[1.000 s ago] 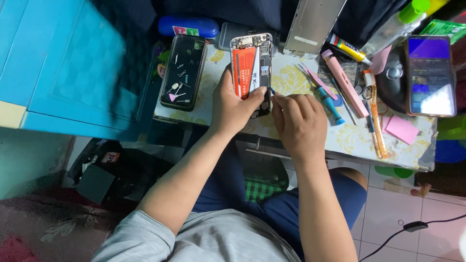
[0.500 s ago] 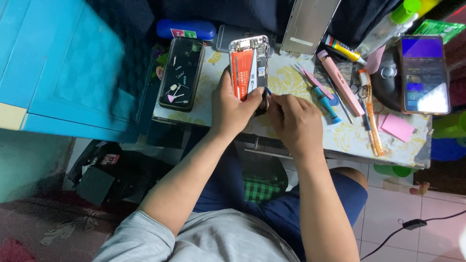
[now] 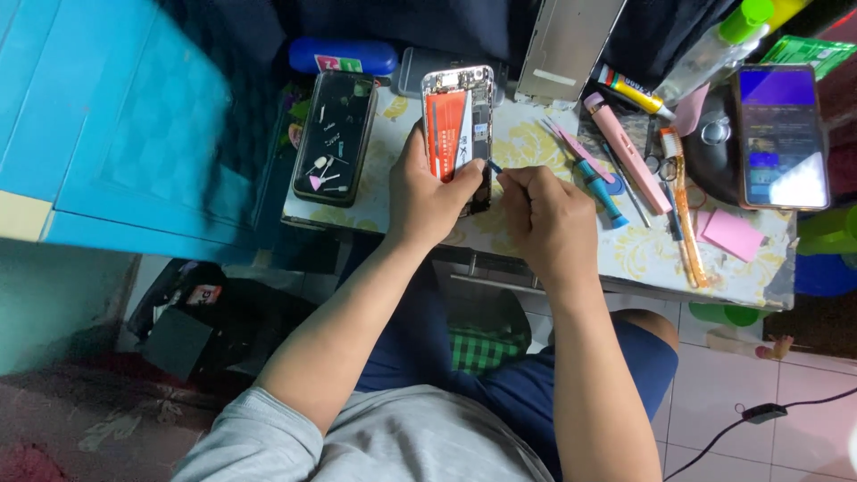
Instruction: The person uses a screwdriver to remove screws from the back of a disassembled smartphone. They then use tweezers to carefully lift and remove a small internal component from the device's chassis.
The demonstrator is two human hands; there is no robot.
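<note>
Two hands meet over the near edge of the small table (image 3: pixel 643 259), whose cloth is pale with a yellow flower pattern. Our left hand (image 3: pixel 428 201) is curled around the lower end of an opened phone (image 3: pixel 460 125), thumb against its right side; the palm hides the phone's bottom part. Inside the metal shell we see a flat orange-red battery (image 3: pixel 445 134) and a dark strip of circuit board beside it. Our right hand (image 3: pixel 544 214) is closed, fingertips pressed together on a thin blue tool (image 3: pixel 494 167); only its short tip shows, touching the phone's right edge, and the rest is buried in the fist, so we cannot tell what kind of tool it is.

At the table's left edge lies a dark glossy phone screen (image 3: pixel 335 134), face up, with tiny screws and small pink bits scattered on it, too small to sort out. Toward the right side lie a blue-handled screwdriver (image 3: pixel 600 192), a long pink case (image 3: pixel 628 152) and an orange translucent strip (image 3: pixel 683 210). Near the right edge a lit phone (image 3: pixel 779 134) rests on something dark and rounded that it mostly covers. A grey metal panel (image 3: pixel 567 45) at the far edge is cut off by the frame's top.
</note>
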